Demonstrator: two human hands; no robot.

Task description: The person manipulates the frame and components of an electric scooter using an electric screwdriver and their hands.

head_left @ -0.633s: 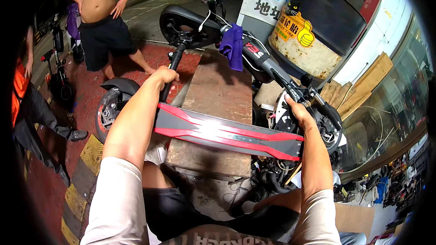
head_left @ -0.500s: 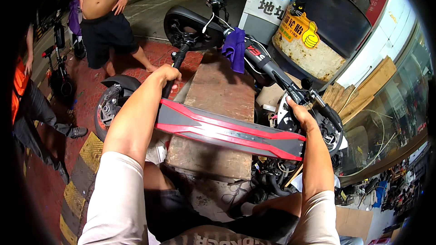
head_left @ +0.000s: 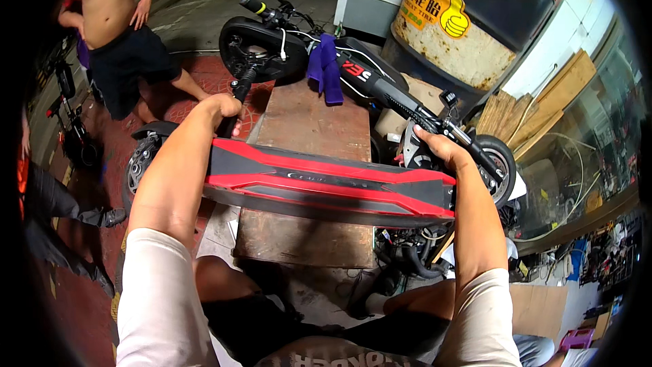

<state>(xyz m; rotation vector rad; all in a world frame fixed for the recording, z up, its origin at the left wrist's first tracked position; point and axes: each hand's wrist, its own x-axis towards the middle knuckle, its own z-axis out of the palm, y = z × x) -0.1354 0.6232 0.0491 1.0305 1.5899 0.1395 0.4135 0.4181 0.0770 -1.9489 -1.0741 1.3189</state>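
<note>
A scooter (head_left: 326, 178) spans mid-frame above a counter (head_left: 305, 238). Left of centre, the left hand (head_left: 226, 110) clamps its fingers round a black bar (head_left: 246, 81), the forearm (head_left: 173, 183) hiding part of a wheel (head_left: 139, 158). Right of centre, the right hand (head_left: 446, 151) touches the scooter, most fingers hidden; I cannot tell whether they close. The upper-left edge crops a bystander (head_left: 125, 61).

Wooden planks (head_left: 558, 98) are propped near a rust-stained dark drum (head_left: 506, 27), and red paving (head_left: 204, 71) is occupied by a person (head_left: 112, 10) in black shorts (head_left: 129, 78).
</note>
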